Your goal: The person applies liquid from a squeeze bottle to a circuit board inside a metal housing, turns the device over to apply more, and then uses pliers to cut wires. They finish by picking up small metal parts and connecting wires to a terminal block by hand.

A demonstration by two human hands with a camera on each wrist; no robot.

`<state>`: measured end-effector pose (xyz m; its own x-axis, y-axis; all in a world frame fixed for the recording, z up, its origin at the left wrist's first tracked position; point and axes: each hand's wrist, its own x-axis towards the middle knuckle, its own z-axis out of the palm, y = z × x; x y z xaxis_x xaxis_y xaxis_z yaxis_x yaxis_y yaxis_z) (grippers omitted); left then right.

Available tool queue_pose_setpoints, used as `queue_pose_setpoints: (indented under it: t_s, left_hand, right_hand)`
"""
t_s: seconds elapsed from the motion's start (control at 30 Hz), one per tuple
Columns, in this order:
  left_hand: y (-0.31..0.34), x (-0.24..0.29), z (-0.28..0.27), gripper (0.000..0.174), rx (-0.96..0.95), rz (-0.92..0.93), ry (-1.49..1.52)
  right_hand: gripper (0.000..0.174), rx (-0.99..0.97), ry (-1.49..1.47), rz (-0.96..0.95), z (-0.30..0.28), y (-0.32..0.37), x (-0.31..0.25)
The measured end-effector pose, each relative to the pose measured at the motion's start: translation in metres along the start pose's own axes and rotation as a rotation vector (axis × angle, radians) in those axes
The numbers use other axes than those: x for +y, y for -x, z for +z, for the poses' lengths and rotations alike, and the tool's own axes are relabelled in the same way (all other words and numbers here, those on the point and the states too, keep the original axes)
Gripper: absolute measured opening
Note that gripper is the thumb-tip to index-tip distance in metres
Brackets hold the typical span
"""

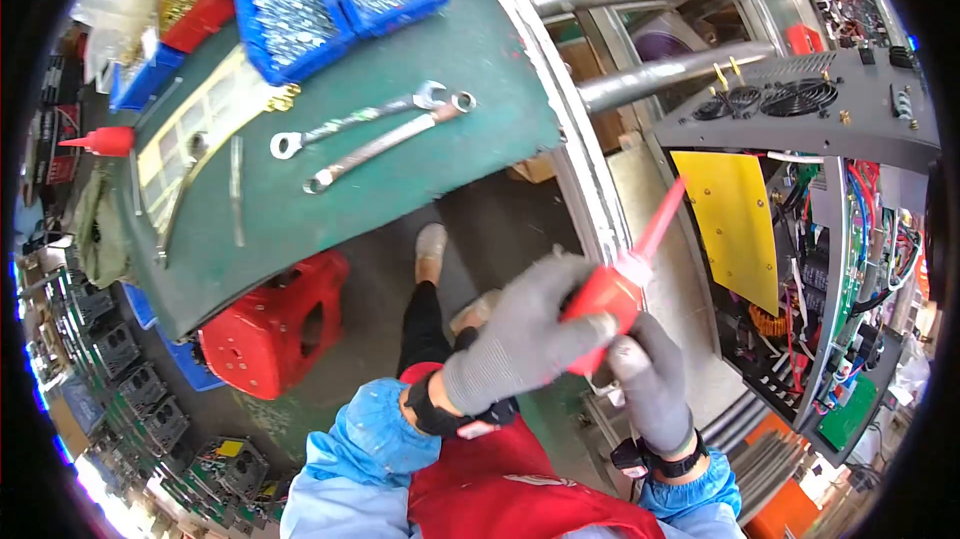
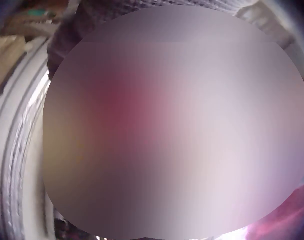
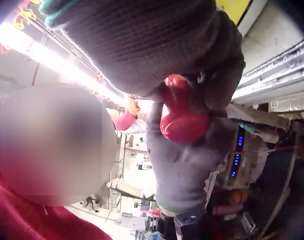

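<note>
In the head view my gloved left hand [image 1: 530,334] grips a red squeeze bottle [image 1: 608,304] with a long pointed nozzle, tilted up to the right. My gloved right hand [image 1: 655,379] is at the bottle's lower end, its thumb beside the base and fingers curled against it. From the right wrist, the bottle [image 3: 184,117] shows base-on between the right hand [image 3: 142,45] above and the left hand [image 3: 184,167] below. A large blurred patch covers most of the left wrist view. The nozzle tip overlaps a yellow panel [image 1: 727,229] in the head view.
An opened equipment cabinet [image 1: 800,104] with boards and wires stands at right. On the green bench [image 1: 430,154] lie two wrenches [image 1: 350,119], another red bottle [image 1: 105,142] and blue bins [image 1: 290,14] of metal hardware. A red stool [image 1: 270,339] stands below; a metal rail [image 1: 560,109] edges the bench.
</note>
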<state>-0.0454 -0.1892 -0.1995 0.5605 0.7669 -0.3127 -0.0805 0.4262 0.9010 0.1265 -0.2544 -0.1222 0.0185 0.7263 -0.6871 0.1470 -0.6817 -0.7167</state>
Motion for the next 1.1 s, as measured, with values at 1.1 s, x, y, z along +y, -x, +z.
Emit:
queue_pose_setpoints:
  t_s: [1.1]
  left_hand:
    - [-0.147,0.262,-0.442,0.029,0.949,0.274,-1.502]
  right_hand:
    - [0.027,0.101,0.117,0.059,0.101,-0.026,-0.021]
